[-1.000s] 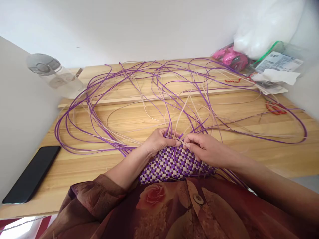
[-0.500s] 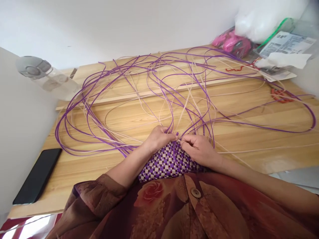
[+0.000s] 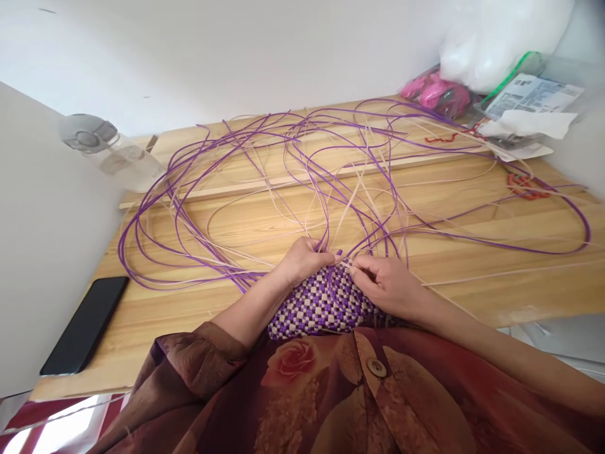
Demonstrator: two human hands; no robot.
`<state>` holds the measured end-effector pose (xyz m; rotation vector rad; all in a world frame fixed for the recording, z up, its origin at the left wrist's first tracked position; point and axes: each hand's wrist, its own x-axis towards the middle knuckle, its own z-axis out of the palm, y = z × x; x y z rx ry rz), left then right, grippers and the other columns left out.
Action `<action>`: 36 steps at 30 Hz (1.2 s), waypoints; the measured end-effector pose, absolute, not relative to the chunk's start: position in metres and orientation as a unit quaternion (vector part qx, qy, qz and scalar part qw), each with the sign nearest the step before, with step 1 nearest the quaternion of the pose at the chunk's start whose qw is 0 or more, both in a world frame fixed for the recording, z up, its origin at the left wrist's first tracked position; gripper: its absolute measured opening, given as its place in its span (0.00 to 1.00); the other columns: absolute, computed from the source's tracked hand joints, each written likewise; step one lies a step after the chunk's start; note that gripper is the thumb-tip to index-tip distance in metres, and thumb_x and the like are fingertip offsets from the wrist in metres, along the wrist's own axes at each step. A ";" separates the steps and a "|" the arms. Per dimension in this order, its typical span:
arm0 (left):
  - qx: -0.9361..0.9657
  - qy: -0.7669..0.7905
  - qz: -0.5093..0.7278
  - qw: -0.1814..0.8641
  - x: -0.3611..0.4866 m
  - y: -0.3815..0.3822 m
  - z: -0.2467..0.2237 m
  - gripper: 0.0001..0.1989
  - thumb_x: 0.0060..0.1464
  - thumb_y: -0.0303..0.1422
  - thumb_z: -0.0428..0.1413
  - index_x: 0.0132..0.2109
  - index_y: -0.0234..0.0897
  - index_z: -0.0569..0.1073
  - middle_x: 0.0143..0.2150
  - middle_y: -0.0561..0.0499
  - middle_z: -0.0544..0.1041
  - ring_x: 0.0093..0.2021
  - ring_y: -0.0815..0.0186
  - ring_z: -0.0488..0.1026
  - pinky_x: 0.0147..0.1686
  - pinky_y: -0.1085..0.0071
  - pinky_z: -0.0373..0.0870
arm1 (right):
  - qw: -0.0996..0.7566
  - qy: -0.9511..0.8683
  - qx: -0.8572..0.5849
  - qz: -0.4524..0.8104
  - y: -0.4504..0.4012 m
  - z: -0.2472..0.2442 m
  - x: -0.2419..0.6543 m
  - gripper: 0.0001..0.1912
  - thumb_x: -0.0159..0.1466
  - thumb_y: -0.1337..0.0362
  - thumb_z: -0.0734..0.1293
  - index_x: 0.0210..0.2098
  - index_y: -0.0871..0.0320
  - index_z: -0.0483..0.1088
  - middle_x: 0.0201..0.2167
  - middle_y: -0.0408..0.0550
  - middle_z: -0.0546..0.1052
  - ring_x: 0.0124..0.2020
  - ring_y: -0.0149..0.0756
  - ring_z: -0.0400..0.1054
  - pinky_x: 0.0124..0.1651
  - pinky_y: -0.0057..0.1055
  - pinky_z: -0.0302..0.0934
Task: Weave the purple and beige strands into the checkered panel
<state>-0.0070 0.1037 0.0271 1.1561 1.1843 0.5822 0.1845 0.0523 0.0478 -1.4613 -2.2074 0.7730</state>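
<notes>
A purple-and-cream checkered woven piece [image 3: 309, 309] rests against my front at the table's near edge. My left hand [image 3: 302, 260] grips its upper edge, thumb pressed along the top near a short purple strand end. Just to the right, my right hand [image 3: 385, 282] pinches a thin cream strand at the same edge, fingertips close together. A small gap with the pale strand across it separates the two hands. Long purple strands [image 3: 182, 236] and cream ones fan out from the weave in loose loops over the table. Fingers curled under the weave are hidden.
A black phone [image 3: 85, 325] lies at the left, with a clear grey-lidded bottle [image 3: 116, 157] behind it. Orange-handled pliers or scissors [image 3: 529, 187] lie at the right. Plastic bags with pink contents [image 3: 435, 91] and papers fill the back right corner of the wooden table [image 3: 265, 221].
My right hand has moved slightly right, away from my left hand, with the cream strand between them. My left hand stays on the weave's edge. The camera view has shifted a little.
</notes>
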 end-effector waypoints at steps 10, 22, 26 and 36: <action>0.466 0.497 0.299 0.668 -0.013 0.101 0.028 0.14 0.35 0.38 0.66 0.27 0.32 0.75 0.25 0.51 0.74 0.26 0.69 0.68 0.29 0.72 0.62 | 0.147 -0.891 -0.411 0.125 0.030 0.092 0.172 0.07 0.66 0.68 0.60 0.37 0.57 0.69 0.37 0.50 0.72 0.40 0.37 0.65 0.46 0.35 0.60; 0.437 0.465 0.295 0.711 -0.015 0.100 0.029 0.14 0.36 0.37 0.67 0.28 0.33 0.75 0.24 0.54 0.73 0.25 0.71 0.67 0.29 0.73 0.61 | 0.068 -0.884 -0.420 0.196 0.093 0.102 0.182 0.10 0.64 0.63 0.61 0.32 0.59 0.73 0.30 0.45 0.77 0.32 0.32 0.68 0.35 0.28 0.54; 0.418 0.459 0.290 0.728 -0.016 0.100 0.028 0.16 0.37 0.41 0.67 0.27 0.33 0.75 0.23 0.53 0.73 0.23 0.71 0.66 0.28 0.73 0.61 | 0.076 -0.851 -0.463 0.235 0.107 0.086 0.175 0.11 0.63 0.63 0.62 0.31 0.60 0.74 0.27 0.44 0.77 0.26 0.29 0.66 0.31 0.27 0.51; 0.403 0.485 0.274 0.726 -0.015 0.100 0.036 0.16 0.30 0.35 0.71 0.27 0.32 0.75 0.23 0.53 0.74 0.24 0.72 0.68 0.30 0.73 0.63 | 0.118 -0.869 -0.465 0.119 0.112 0.085 0.177 0.10 0.63 0.60 0.64 0.32 0.57 0.75 0.30 0.46 0.77 0.33 0.35 0.67 0.38 0.31 0.54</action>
